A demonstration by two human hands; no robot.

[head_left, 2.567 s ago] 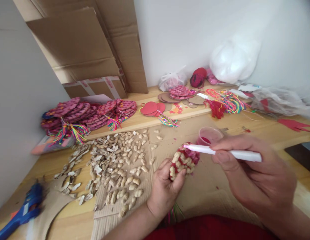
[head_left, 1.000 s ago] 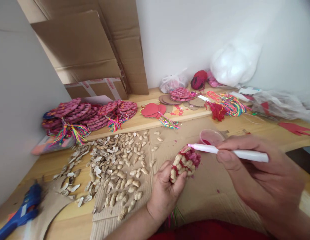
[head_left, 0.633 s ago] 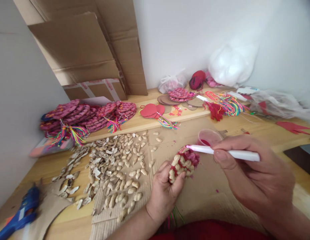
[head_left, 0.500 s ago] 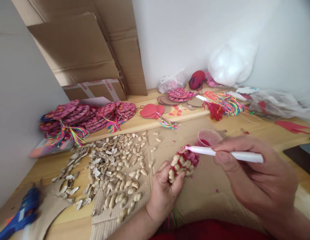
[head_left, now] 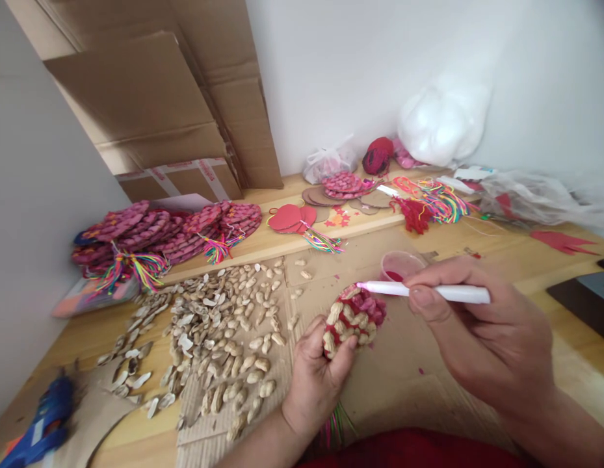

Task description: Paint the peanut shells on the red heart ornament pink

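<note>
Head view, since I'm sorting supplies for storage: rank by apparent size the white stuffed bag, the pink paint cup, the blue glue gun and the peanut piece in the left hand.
1. White stuffed bag
2. Blue glue gun, partly cut off by the frame
3. Peanut piece, nearer the camera, so unsure
4. Pink paint cup

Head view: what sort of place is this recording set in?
Probably a home craft bench. A wooden table against a wall carries loose peanut shells, stacks of finished pink shell ornaments with coloured tassels, and a blue glue gun. Flattened cardboard boxes lean behind.
</note>
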